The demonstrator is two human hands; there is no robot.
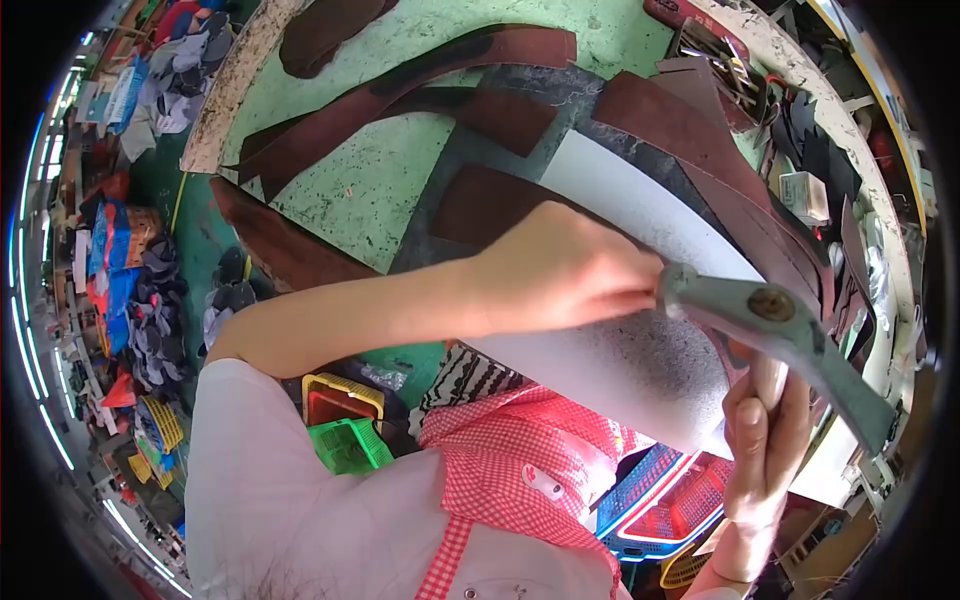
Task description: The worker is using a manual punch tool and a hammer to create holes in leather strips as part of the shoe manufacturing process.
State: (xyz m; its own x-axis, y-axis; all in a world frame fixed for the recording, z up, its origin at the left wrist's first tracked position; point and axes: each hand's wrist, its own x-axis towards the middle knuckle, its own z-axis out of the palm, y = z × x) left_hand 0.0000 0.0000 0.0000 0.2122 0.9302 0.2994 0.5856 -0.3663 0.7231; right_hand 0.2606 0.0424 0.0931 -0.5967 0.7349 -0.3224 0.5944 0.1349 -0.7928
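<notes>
Two hands show — the left hand [560, 270] and the right hand [762, 440]. One pair of large shears [775, 325]. One white sheet [640, 320] under the blades. One green worktable [380, 170]. On it lie roughly seven brown leather pieces [420, 80] — some overlap, so the count is loose. Below the table, five plastic baskets: one yellow-rimmed [340, 392], one green [350, 445], one blue [640, 480], one red [690, 505] and one yellow [685, 570].

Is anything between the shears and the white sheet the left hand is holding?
Nothing visible. The shears, gripped by the right hand, already meet the white sheet right beside the left hand.
</notes>
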